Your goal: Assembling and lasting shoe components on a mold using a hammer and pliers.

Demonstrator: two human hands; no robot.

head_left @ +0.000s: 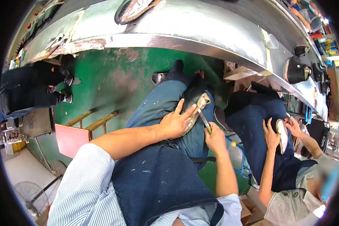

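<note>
A dark, part-made shoe [192, 95] lies bottom up across my lap, with a pale, pleated edge of material gathered at its toe. My left hand [176, 123] rests over the shoe and holds it against my thigh, its fingers stretched along the underside. In my closed right hand [216, 139] is a slim metal hand tool [204, 119]. The tool's far end touches or nearly touches the shoe near my left fingertips; its exact kind is unclear. A dark blue apron [154, 180] covers my front.
A long metal workbench [199, 37] runs ahead, with a shoe [136, 10] on it and dark shoes [295, 71] at right. On my right, a co-worker's hands [270, 135] hold a white-soled shoe [281, 136]. A pink-topped stool [72, 140] and another person's legs [37, 88] are left.
</note>
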